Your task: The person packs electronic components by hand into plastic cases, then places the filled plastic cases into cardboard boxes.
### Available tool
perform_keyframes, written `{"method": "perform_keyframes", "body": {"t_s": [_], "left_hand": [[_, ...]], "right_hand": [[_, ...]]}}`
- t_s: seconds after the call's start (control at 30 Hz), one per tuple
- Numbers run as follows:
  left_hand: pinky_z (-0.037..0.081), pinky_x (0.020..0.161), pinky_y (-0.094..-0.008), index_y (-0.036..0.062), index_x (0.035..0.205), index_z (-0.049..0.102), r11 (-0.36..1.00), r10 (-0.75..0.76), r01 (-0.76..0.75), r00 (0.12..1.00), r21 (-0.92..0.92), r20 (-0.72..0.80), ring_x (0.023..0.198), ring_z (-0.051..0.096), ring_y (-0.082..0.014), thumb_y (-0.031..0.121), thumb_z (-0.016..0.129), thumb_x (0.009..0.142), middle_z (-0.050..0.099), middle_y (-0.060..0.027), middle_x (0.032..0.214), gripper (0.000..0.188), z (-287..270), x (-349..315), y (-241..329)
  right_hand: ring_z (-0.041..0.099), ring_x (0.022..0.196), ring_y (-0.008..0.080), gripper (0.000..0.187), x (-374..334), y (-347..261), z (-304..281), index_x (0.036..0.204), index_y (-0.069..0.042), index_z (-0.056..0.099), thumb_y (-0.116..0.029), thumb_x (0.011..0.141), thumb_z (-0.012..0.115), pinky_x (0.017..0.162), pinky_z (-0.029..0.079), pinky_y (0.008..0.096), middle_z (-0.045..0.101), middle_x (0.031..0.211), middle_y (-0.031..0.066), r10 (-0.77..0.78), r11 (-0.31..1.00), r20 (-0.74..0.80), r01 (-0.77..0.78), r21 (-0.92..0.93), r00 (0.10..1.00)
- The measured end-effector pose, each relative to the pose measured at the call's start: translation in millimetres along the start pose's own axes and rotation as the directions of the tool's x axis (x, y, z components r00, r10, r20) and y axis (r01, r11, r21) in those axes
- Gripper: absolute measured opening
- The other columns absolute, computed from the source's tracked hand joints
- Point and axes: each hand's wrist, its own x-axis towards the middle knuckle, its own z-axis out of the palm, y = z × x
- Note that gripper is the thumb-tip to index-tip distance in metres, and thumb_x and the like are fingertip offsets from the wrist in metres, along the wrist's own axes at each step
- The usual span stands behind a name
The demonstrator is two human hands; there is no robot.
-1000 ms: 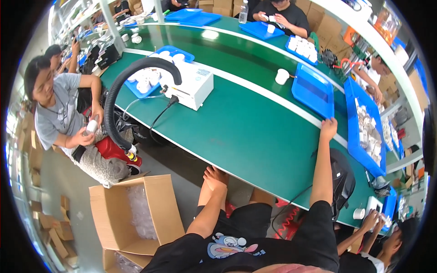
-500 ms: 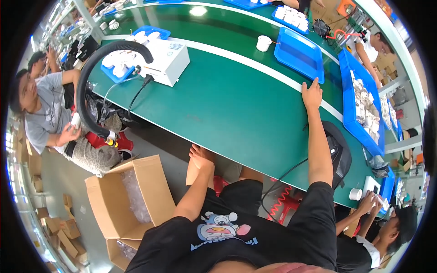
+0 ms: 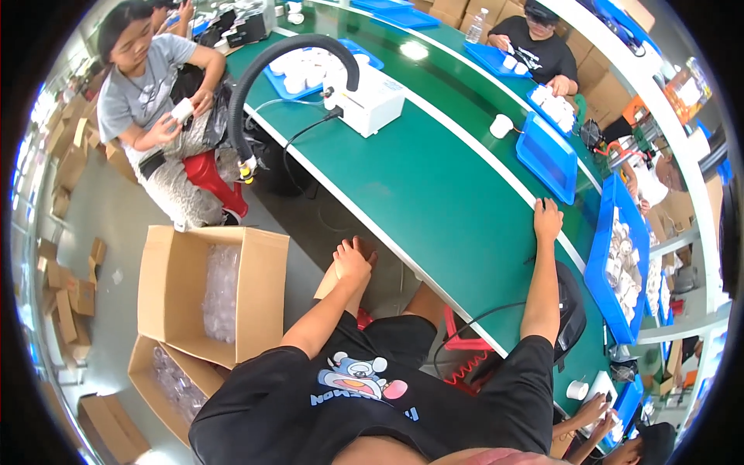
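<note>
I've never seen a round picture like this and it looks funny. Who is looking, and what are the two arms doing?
The camera sits on a person's head and looks down, so the picture bends like a bubble. The two arms belong to that person. The right hand rests flat on the long green table, holding nothing. The left hand rests on a small brown cardboard piece below the table's edge. On the table are blue trays and a white box machine with a black hose. An open cardboard box stands on the floor.
</note>
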Motion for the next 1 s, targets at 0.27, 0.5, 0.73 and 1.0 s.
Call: {"method": "perform_keyframes", "body": {"t_s": [0.27,0.5,0.73,1.0], "left_hand": [[0.043,0.102,-0.0507,0.0095,0.149,0.029,0.934,0.121,-0.068,0.984,-0.35,0.132,0.122,0.049,-0.0456,0.051,0.057,0.089,0.042,-0.0244,0.142,0.077,-32.4,-55.6,-99.1],[0.049,0.094,-0.0433,-0.0001,0.126,0.057,0.72,-0.039,0.183,0.974,-0.669,0.224,0.105,0.064,-0.036,0.038,0.057,0.096,0.065,-0.0247,0.111,0.049,-58.5,-148.1,-167.6],[0.054,0.08,-0.04,-0.0021,0.106,0.064,0.585,-0.25,0.113,0.967,-0.803,-0.046,0.088,0.068,-0.031,0.017,0.062,0.092,0.069,-0.0166,0.094,0.024,-98.8,-120.4,-160.5],[0.039,0.102,-0.0462,0.002,0.12,0.058,0.927,-0.322,0.126,0.75,-0.352,-0.578,0.118,0.051,-0.038,0.021,0.066,0.087,0.059,-0.0201,0.114,0.04,-92.6,-34.4,-208.8]], "right_hand": [[0.057,0.114,0.0381,0.044,-0.6,-4.9,0.7,0.122,-0.012,0.066,-0.042,0.098,0.045,0.096,0.045,0.0499,0.062,0.13,0.0114,-0.178,0.983,-0.02,0.177,-0.046,0.984],[0.055,0.119,0.0339,0.045,-6.8,-3.5,-1.3,0.131,-0.017,0.061,-0.042,0.1,0.04,0.1,0.042,0.0491,0.057,0.138,0.0052,-0.107,0.987,0.067,0.114,-0.116,0.992],[0.04,0.134,0.0448,0.058,-32.6,-17.9,-10.6,0.139,0.001,0.046,-0.043,0.102,0.037,0.111,0.033,0.0488,0.043,0.144,0.0295,-0.098,0.992,0.164,0.11,-0.068,0.982],[0.033,0.139,0.0436,0.063,-83.6,-60.7,-22.1,0.146,-0.002,0.039,-0.047,0.102,0.034,0.112,0.028,0.0567,0.036,0.15,0.0275,-0.032,0.992,0.196,0.055,-0.111,0.98]]}}
